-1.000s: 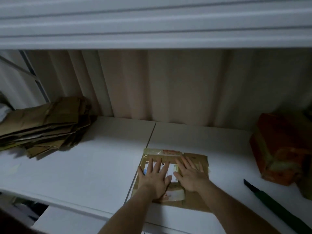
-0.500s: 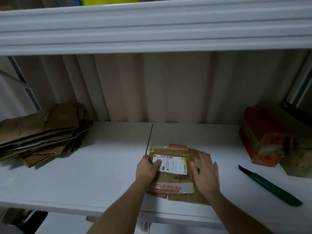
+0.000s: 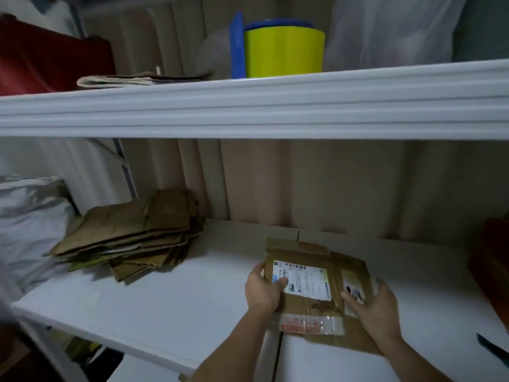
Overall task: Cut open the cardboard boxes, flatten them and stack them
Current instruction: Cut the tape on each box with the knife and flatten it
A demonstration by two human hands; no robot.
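A flattened brown cardboard box [image 3: 325, 307] with a white shipping label lies on the white shelf [image 3: 165, 307], near its front edge. My left hand [image 3: 263, 292] grips the box's left edge, thumb on top over the label's corner. My right hand [image 3: 376, 306] rests on the box's right side with fingers spread and straight. A stack of flattened cardboard [image 3: 132, 235] sits at the back left of the same shelf. The tip of a green box cutter [image 3: 491, 347] shows at the far right edge.
A grey bag [image 3: 30, 224] lies left of the stack. An orange-red package [image 3: 493, 263] stands at the right. The upper shelf [image 3: 248, 106] overhangs, holding a yellow and blue roll [image 3: 283, 48], papers [image 3: 132, 79] and a red case [image 3: 49, 53].
My left hand went from pressing flat on the box to gripping its left edge. My right hand slid to the right side. The view swung up and to the left.
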